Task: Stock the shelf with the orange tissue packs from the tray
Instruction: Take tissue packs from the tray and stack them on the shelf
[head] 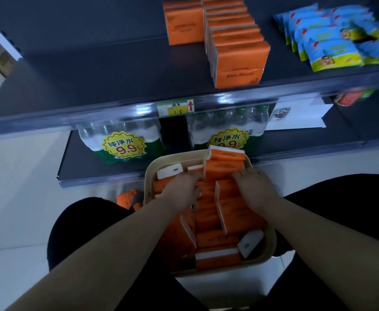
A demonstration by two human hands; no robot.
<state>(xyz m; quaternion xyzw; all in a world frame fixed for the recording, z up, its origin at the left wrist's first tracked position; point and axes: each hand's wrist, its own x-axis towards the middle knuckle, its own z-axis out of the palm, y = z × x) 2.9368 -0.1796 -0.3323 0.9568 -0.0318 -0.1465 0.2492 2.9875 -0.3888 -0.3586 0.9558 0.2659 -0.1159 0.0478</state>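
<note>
L hand (180, 190) & R hand (254, 187) both in tray (149, 176), fingers curled onto packs (225, 170); can't tell if either grip is clamped. More packs stand on shelf (94, 63).

My bare arms and black trousers

Both my forearms are bare from the lower edge of the view up to the wrists, and my left hand (179, 190) and right hand (256, 187) are bare as well. I wear plain black trousers; the dark, unpatterned cloth covers my left thigh (80, 223) and my right thigh (343, 212).
</note>
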